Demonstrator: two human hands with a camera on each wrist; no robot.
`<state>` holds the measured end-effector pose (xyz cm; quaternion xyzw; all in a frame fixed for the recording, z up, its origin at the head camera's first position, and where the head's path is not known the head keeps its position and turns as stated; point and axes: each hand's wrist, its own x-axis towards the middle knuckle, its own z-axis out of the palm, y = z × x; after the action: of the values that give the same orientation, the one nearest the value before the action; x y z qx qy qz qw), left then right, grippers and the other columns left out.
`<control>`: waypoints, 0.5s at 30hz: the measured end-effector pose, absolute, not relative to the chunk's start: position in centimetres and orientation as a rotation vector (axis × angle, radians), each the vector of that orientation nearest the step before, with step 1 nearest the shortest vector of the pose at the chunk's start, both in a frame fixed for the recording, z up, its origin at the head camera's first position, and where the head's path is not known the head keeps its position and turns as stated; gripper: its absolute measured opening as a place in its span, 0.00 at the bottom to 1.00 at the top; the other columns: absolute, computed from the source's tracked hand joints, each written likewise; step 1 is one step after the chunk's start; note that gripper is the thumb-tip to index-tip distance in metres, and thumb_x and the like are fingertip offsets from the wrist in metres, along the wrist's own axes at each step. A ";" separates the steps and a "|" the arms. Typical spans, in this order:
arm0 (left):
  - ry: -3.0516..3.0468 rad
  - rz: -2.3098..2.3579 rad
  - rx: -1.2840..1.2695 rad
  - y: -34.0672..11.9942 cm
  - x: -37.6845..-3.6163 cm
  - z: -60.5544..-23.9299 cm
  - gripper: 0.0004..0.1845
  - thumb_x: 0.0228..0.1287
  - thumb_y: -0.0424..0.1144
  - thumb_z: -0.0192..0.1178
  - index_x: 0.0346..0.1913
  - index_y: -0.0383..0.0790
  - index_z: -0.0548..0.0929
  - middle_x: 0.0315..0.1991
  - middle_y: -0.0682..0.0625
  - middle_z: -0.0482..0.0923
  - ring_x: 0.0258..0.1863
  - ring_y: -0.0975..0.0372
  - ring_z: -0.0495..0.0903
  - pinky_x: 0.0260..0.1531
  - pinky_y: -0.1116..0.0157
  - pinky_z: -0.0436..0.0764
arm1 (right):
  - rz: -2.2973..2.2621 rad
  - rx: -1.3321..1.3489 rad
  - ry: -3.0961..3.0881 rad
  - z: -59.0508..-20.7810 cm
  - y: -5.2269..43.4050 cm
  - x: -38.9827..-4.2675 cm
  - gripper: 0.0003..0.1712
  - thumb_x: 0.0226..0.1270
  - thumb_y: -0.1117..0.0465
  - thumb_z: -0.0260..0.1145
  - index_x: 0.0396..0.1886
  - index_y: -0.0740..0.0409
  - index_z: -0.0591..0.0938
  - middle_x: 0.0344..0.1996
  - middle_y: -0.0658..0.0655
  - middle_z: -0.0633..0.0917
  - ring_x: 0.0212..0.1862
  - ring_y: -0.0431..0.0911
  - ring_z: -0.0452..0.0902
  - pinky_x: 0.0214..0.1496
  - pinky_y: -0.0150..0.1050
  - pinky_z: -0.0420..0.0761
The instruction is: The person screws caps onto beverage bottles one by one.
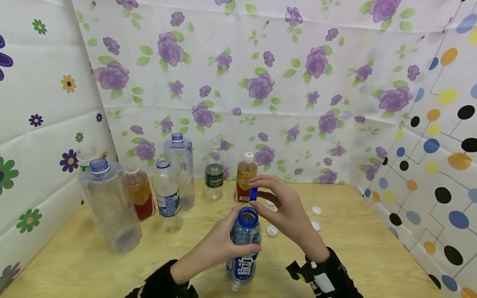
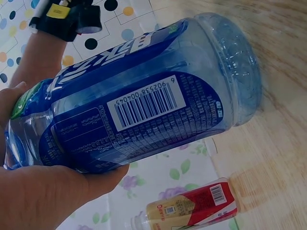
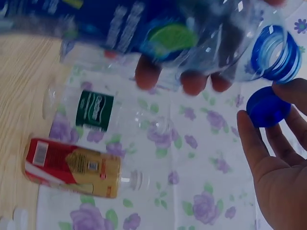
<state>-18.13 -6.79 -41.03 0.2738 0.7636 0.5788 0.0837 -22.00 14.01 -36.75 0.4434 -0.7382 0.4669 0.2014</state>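
Blue bottle (image 1: 243, 248): stands upright at lower centre of the head view, on the wooden table (image 1: 372, 256). Its neck is open, no cap on it. Blue label with white lettering; a barcode shows in the left wrist view (image 2: 144, 103).

Left hand (image 1: 218, 246): wrapped around the bottle's upper body from the left, fingers curled round it and clamped firmly.

Blue cap (image 1: 254, 193): held just above and slightly behind the bottle mouth, clear of it. In the right wrist view the cap (image 3: 267, 106) sits just beside the open neck, not touching.

Right hand (image 1: 285, 211): thumb and fingertips pinch the cap; hand lies right of the bottle, centre of frame.

Behind the hands, centre of frame: a capped bottle of amber drink (image 1: 246, 177) with a red and yellow label. Left of it a clear bottle with a green label (image 1: 214, 170). Further left, a row of clear uncapped bottles, the large clear jug (image 1: 109, 205) nearest the left edge.

Loose white caps (image 1: 316, 210) lie on the table right of the hands.
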 end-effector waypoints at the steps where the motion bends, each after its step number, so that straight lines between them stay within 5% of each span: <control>1: 2.283 1.724 0.828 -6.8 -18.2 -41.0 0.45 0.63 0.48 0.73 0.77 0.52 0.58 0.63 0.47 0.76 0.58 0.53 0.80 0.55 0.50 0.82 | 1.341 1.244 -2.053 -36.6 13.9 -21.7 0.26 0.66 0.75 0.69 0.62 0.57 0.78 0.62 0.60 0.77 0.65 0.49 0.76 0.59 0.41 0.82; 15: 2.234 1.763 0.840 -6.7 -18.1 -41.2 0.53 0.64 0.46 0.72 0.82 0.54 0.47 0.66 0.44 0.74 0.61 0.51 0.79 0.58 0.50 0.81 | 1.719 1.366 -1.846 -37.6 11.8 -20.9 0.18 0.68 0.76 0.66 0.55 0.67 0.73 0.56 0.73 0.72 0.59 0.51 0.78 0.57 0.45 0.84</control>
<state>-18.08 -6.69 -41.20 0.2820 0.7500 0.5919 0.0870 -20.88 11.85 -37.59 0.4718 -0.6375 0.5936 0.1361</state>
